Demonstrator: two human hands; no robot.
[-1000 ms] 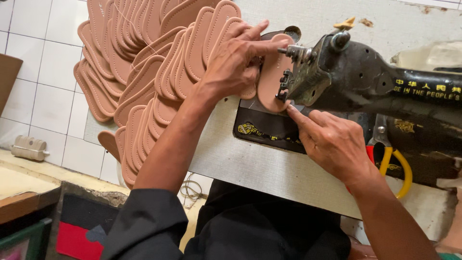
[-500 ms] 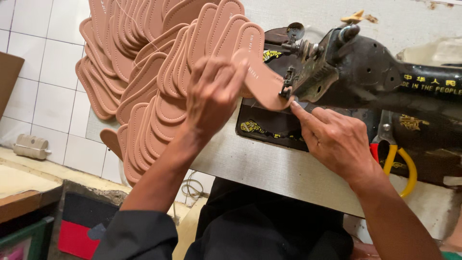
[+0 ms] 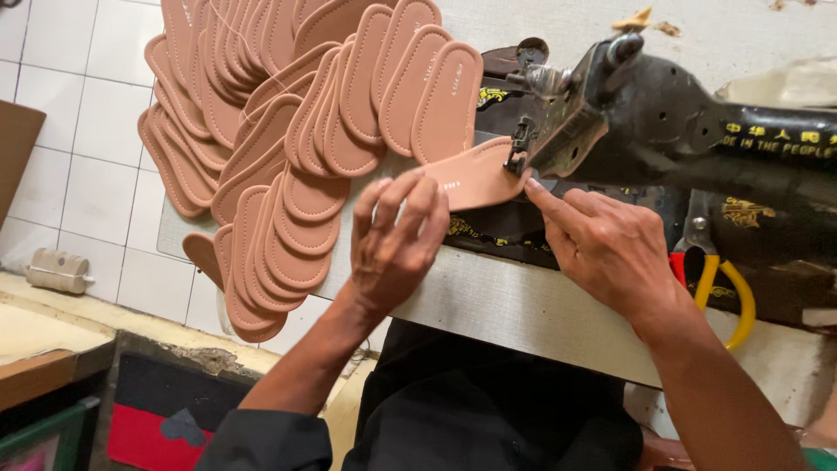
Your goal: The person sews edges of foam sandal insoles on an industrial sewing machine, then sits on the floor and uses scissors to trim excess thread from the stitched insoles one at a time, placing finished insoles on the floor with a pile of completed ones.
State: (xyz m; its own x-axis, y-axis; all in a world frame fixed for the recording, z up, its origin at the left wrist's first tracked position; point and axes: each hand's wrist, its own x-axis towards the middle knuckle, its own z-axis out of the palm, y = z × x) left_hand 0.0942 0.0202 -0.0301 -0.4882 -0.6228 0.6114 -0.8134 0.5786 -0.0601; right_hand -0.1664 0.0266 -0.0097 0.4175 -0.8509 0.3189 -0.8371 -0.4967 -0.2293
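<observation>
Insoles (image 3: 288, 148), stitched around their edges, lie fanned in a big tan heap across the table (image 3: 523, 305), so I judge most are done. One insole (image 3: 475, 179) sits under the black sewing machine (image 3: 663, 131), my left hand (image 3: 397, 244) loosely fingering its near end, my right hand (image 3: 610, 249) pressing its edge with the forefinger.

We count 2 hands: left hand (image 3: 394, 249) at approx 7 o'clock, right hand (image 3: 606, 249) at approx 4. 1 black sewing machine (image 3: 697, 131) at 2 o'clock, w/ 1 tan insole (image 3: 475, 179) under its foot. 1 pr yellow-handled snips (image 3: 719, 279) at 3. Stacked tan insoles (image 3: 288, 131) from 9 to 12: too overlapped for an exact no., well over 20.
</observation>
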